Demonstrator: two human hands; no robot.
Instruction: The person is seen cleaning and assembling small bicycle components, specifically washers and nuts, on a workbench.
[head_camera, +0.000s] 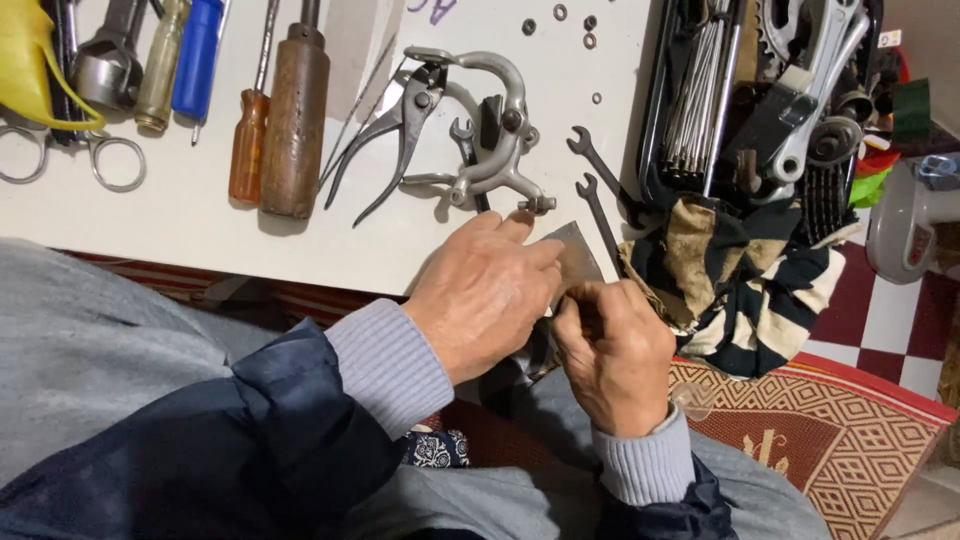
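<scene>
Close together, left hand (485, 295) and right hand (612, 350) both pinch a small grey metal piece (578, 255) at the white desk (200, 225) edge; pliers (395, 125) lie at eleven o'clock.

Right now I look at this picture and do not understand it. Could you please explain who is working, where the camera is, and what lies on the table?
There is no machine here: a person works with two bare hands. The only camera sits on the person's head and looks down. The left hand and right hand together hold a small flat grey metal piece at the edge of the white table. On the table lie screwdrivers, pliers, a bicycle brake caliper, two small wrenches, scissors and some washers. A striped rag lies beside a black tray of tools.
</scene>
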